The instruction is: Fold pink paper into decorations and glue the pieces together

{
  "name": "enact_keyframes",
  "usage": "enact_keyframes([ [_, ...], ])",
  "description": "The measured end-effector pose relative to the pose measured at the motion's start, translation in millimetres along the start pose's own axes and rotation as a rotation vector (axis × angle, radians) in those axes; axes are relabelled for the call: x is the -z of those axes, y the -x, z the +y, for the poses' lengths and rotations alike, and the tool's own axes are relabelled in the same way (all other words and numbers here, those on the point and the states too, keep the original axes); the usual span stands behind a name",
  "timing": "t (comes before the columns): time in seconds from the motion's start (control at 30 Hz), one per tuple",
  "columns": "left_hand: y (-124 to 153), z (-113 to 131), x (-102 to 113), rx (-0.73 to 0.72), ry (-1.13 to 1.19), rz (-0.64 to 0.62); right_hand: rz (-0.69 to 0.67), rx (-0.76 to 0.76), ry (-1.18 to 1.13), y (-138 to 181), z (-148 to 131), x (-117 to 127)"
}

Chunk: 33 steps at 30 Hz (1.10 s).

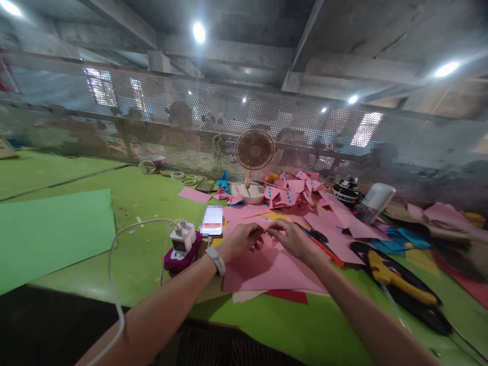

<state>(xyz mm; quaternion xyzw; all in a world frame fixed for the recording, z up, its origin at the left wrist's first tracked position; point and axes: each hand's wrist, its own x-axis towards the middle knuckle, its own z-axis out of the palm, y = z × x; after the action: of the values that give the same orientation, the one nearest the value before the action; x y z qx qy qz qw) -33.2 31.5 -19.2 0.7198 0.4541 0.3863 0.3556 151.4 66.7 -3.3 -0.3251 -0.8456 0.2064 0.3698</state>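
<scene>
While both hands met over the paper:
Left hand [240, 241]: fingers curled, pinching the pink sheet [267, 267] at table centre.
Right hand [292, 239]: likewise pinching — tips nearly touching the left's.
Risk: scissors [318, 235] at two o'clock, glue gun [385, 272] at four — a careless sweep might snag either.
</scene>
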Motion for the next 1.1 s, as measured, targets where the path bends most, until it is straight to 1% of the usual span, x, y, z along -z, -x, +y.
enact_keyframes([
  [0.1,0.6,3.4,5.7,-0.006,-0.077,0.078,-0.013,-0.015,-0.032,-0.5,1.7,2.3],
  [0.23,-1.5,1.4,11.1,-0.002,-0.082,0.100,-0.026,-0.054,-0.065,-1.8,5.0,3.6],
  [0.33,-3.7,-2.5,15.0,-0.004,-0.172,0.146,-0.021,-0.056,-0.061,-2.2,6.8,3.8],
  [0.43,-4.4,-3.6,19.8,0.028,-0.233,0.139,-0.048,-0.060,0.002,-1.4,4.9,4.8],
  [0.5,-3.7,-3.0,21.9,0.112,-0.257,0.118,-0.093,-0.070,0.060,-0.6,1.8,6.2],
  [0.6,-2.2,-2.6,20.7,0.317,-0.227,0.068,-0.126,-0.085,0.116,0.0,-2.3,8.7],
  [0.67,-1.4,-3.4,17.5,0.395,-0.199,0.030,-0.153,-0.091,0.133,0.4,-3.8,10.1],
  [0.73,-1.1,-4.5,13.9,0.391,-0.210,0.007,-0.221,-0.096,0.130,1.4,-4.4,10.5],
  [0.83,-1.4,-5.7,10.9,0.328,-0.270,-0.018,-0.336,-0.083,0.097,4.4,-5.4,8.2],
  [0.9,-1.9,-6.4,10.7,0.304,-0.291,-0.037,-0.369,-0.049,0.113,7.0,-7.0,4.9],
  [0.97,-2.5,-7.3,11.2,0.305,-0.292,-0.056,-0.384,-0.012,0.195,9.3,-9.6,0.7],
  [1.1,-3.6,-8.4,11.6,0.300,-0.276,-0.071,-0.421,0.045,0.436,11.6,-16.5,-8.1],
])
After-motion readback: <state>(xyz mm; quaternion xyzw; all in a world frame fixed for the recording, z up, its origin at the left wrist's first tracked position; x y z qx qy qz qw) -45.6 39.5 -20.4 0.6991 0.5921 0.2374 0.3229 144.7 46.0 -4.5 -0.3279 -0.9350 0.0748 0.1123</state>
